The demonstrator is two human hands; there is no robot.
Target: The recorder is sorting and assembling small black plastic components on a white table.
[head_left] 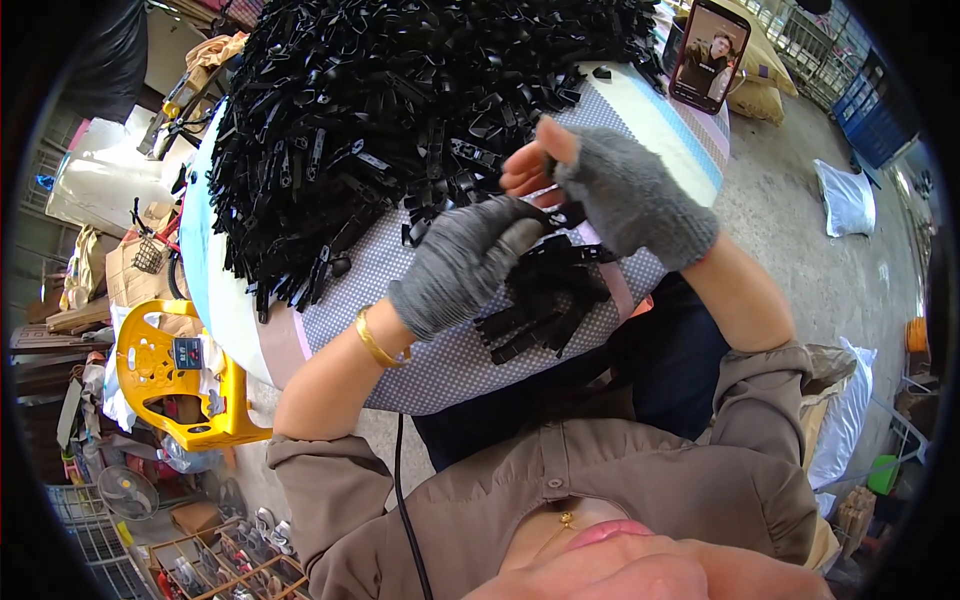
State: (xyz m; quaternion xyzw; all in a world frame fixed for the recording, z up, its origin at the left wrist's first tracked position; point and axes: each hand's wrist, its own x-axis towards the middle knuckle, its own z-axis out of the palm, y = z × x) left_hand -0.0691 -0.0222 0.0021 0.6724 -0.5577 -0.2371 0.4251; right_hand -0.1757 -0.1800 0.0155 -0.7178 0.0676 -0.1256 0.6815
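Observation:
My left hand [462,262], in a grey fingerless glove, is closed with its fingertips on a small black plastic piece [568,215]. My right hand [625,190], gloved alike, meets it from the right. Its bare fingers are bent and partly apart, and the piece sits against its lower side; the exact grip is partly hidden. Below both hands lies a small bunch of black strip-like plastic pieces [545,315]. Beyond them rises a big heap of similar black pieces [370,110], some flat and clip-like, covering the far part of the table.
The round table [430,385] has a patterned cover. A phone [708,55] stands upright at its far right, near sacks [760,100]. A yellow plastic chair [165,370] carries a small dark device at left. A black cable [405,500] hangs beside my body. A white bag [845,198] lies on the floor.

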